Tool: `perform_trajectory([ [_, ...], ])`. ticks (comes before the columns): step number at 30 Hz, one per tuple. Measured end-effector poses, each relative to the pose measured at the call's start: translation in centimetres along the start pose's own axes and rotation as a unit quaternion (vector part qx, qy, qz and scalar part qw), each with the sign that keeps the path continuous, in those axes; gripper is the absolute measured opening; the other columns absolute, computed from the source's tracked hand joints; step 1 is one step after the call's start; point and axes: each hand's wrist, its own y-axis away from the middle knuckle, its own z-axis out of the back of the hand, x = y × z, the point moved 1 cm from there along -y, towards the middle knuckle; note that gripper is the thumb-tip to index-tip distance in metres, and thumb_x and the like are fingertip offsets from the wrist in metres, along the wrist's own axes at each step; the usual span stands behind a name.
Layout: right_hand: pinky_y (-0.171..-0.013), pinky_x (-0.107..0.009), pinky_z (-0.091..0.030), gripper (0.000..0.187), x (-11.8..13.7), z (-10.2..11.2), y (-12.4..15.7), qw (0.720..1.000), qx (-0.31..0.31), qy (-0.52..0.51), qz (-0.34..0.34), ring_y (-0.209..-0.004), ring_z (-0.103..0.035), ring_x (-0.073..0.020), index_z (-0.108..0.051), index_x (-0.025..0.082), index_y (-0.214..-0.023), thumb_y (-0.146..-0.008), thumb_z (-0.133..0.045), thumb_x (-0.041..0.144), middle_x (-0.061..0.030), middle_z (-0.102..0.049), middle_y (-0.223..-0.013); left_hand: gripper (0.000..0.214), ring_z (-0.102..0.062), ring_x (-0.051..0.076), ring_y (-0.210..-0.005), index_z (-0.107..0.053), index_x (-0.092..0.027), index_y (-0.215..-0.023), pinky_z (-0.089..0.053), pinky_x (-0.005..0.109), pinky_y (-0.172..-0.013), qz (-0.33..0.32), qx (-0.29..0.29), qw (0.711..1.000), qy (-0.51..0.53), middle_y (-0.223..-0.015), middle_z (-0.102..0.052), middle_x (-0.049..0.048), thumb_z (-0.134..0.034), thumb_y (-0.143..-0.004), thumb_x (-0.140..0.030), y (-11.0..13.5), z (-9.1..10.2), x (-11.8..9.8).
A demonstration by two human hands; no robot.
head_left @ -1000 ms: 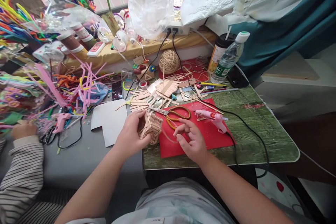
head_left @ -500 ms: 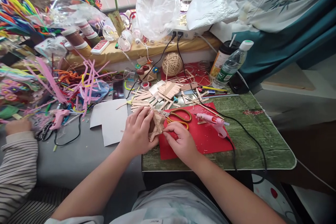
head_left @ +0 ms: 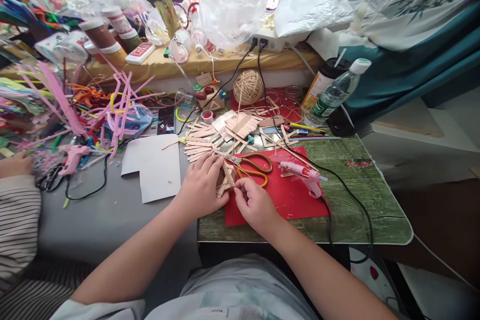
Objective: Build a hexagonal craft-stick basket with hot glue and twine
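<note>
My left hand (head_left: pixel 202 182) is closed around a small craft piece made of wooden sticks (head_left: pixel 226 179), covering its left side. At its right edge, my right hand (head_left: pixel 255 205) pinches thumb against finger on what looks like a thin strand of twine; the fingers hide most of it. Twine (head_left: pixel 237 127) runs from a ball of twine (head_left: pixel 248 87) over the loose sticks down towards the piece. Scissors with golden-brown handles (head_left: pixel 257 167) lie just beyond my hands, partly on a red sheet (head_left: pixel 285 202).
A pink glue gun (head_left: pixel 303 175) rests on the red sheet, its black cord trailing right. Wooden sticks (head_left: pixel 198 140) are heaped behind my hands. A water bottle (head_left: pixel 333 97) stands back right. Grey card (head_left: pixel 157 170) lies left, near another person's sleeve (head_left: pixel 18 220).
The whole view has shifted slightly. My hands stay at the stick piece, with the right fingers still pinched at its edge. The other person's hand has moved left.
</note>
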Motion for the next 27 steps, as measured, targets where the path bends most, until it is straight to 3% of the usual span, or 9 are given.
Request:
perform_trajectory([
  [5, -0.055, -0.026, -0.047, 0.009, -0.3, -0.4, 0.6, 0.997, -0.013, 0.075, 0.028, -0.063, -0.069, -0.0171, -0.06, 0.022, -0.105, -0.103, -0.051, 0.023, -0.0036, -0.075, -0.084, 0.075, -0.042, 0.039, -0.152, -0.048, -0.014, -0.15, -0.039, 0.056, -0.121, -0.007, 0.001, 1.0, 0.009, -0.152, -0.057, 0.0194, -0.067, -0.084, -0.043, -0.1, -0.4, 0.1],
  [10, -0.067, -0.029, -0.058, 0.01, -0.9, -1.2, 1.4, 0.978, -0.066, 0.151, 0.131, -0.077, -0.077, -0.0216, -0.059, 0.022, -0.109, -0.106, -0.051, 0.018, -0.0069, -0.079, -0.09, 0.075, -0.042, 0.041, -0.151, -0.048, -0.013, -0.151, -0.038, 0.057, -0.12, 0.0, 0.003, 1.0, 0.01, -0.153, -0.056, 0.0208, -0.066, -0.085, -0.044, 0.1, -0.7, 0.1],
  [17, -0.074, -0.035, -0.062, 0.019, -1.1, -0.9, 1.9, 0.966, -0.061, 0.175, 0.179, -0.083, -0.077, -0.0243, -0.064, 0.02, -0.118, -0.107, -0.049, 0.016, -0.009, -0.078, -0.092, 0.083, -0.039, 0.042, -0.153, -0.044, -0.015, -0.154, -0.036, 0.058, -0.121, -0.011, 0.043, 0.999, 0.026, -0.156, -0.053, 0.0216, -0.07, -0.084, -0.051, -0.1, 0.6, -0.1],
  [27, -0.087, -0.036, -0.06, 0.024, -0.8, 0.2, 2.2, 0.993, -0.034, 0.044, 0.106, -0.093, -0.074, -0.0209, -0.069, 0.024, -0.119, -0.104, -0.054, 0.014, -0.0058, -0.079, -0.105, 0.07, -0.038, 0.041, -0.154, -0.045, -0.017, -0.152, -0.036, 0.059, -0.12, 0.006, 0.055, 0.998, 0.033, -0.156, -0.052, 0.0205, -0.062, -0.093, -0.05, -0.5, 0.6, -0.3],
])
